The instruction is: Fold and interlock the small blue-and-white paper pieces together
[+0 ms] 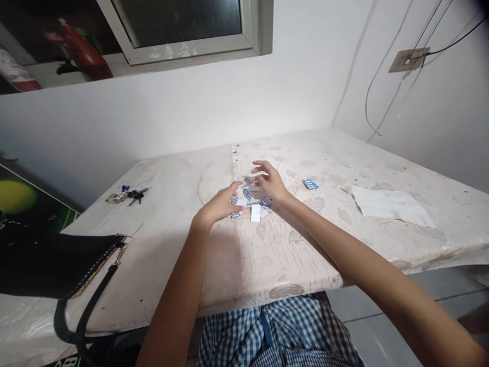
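A small loose pile of paper pieces, some white and some printed in blue, lies on the table between my hands. My left hand rests at the pile's left side, fingers apart and curved around it. Over the right and far side of the pile is my right hand, its fingers spread and bent. A blue-printed piece shows between the two hands. Neither hand visibly grips a piece; the right fingers partly hide some of them. Apart from the pile, a blue-and-white printed piece lies to the right.
The table has a patterned plastic cover. Keys lie at the left, near a black bag with a strap. A white paper sheet lies at the right. Behind are a wall, a window and a socket with cables.
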`<state>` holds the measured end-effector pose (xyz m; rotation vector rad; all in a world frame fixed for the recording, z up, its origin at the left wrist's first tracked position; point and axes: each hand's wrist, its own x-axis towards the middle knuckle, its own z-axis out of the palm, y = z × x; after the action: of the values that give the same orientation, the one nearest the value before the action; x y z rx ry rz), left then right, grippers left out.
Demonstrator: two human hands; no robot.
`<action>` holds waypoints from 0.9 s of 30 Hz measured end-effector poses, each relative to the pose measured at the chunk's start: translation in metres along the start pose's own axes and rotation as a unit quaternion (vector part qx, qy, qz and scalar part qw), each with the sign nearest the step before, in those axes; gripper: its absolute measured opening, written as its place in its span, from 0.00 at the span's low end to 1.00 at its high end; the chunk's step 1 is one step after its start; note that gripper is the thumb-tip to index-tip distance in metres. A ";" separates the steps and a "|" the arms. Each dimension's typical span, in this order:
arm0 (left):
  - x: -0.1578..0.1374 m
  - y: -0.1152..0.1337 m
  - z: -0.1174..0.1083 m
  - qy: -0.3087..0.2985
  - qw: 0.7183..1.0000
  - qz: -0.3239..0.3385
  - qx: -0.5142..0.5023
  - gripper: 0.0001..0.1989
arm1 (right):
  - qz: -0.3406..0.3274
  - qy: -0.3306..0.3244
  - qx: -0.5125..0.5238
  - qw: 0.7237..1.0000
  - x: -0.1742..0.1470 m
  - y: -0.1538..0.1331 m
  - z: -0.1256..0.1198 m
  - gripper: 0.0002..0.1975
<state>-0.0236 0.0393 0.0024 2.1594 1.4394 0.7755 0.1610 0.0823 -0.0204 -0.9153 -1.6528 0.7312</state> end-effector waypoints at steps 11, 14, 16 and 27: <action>0.014 0.009 0.002 0.123 0.987 0.067 -0.084 0.28 | 0.119 -0.044 -0.324 0.938 0.021 -0.007 -0.088 0.22; 0.011 0.013 0.001 0.148 0.987 0.065 -0.019 0.28 | 0.250 -0.125 -0.402 0.872 0.019 -0.009 -0.119 0.23; 0.010 0.011 0.000 0.168 0.984 0.061 0.011 0.27 | 0.333 -0.171 -0.454 0.809 0.016 -0.014 -0.127 0.25; 0.011 0.005 0.000 0.163 0.985 0.036 0.038 0.27 | 0.345 -0.203 -0.507 0.764 0.020 -0.005 -0.115 0.17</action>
<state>-0.0170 0.0477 0.0074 2.2285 1.5756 1.1623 0.2684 0.0986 0.0222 -2.3715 -2.1191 0.4612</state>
